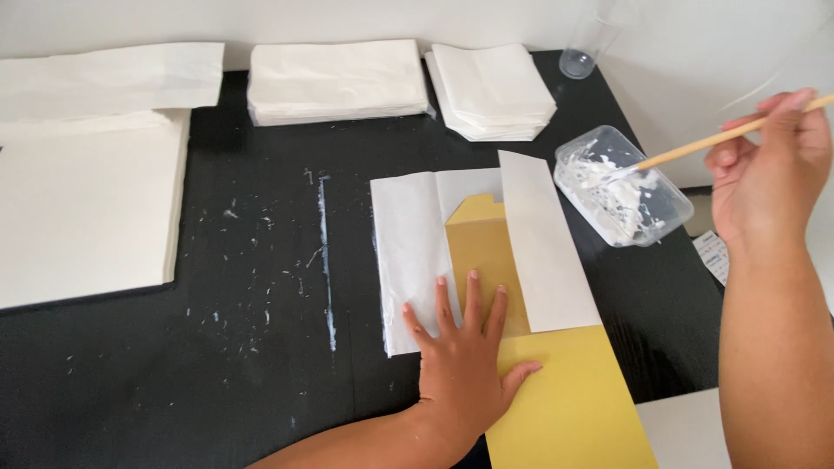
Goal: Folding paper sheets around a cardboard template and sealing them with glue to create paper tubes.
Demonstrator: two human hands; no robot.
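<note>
My left hand (465, 360) lies flat, fingers spread, on a white paper sheet (408, 252) and the yellow card template (573, 399) lying on it. The sheet's right flap (543, 247) is folded over the card. My right hand (769, 169) grips a wooden stick (712, 139) whose tip dips into a clear plastic tub (621, 187) of white paste.
On the black table (261, 347), smeared with dried paste, lie stacks of white paper: a big one at left (82, 204), two at the back (334, 80) (493, 89). A clear plastic cup (586, 48) stands at the back right. A white board (682, 430) sits front right.
</note>
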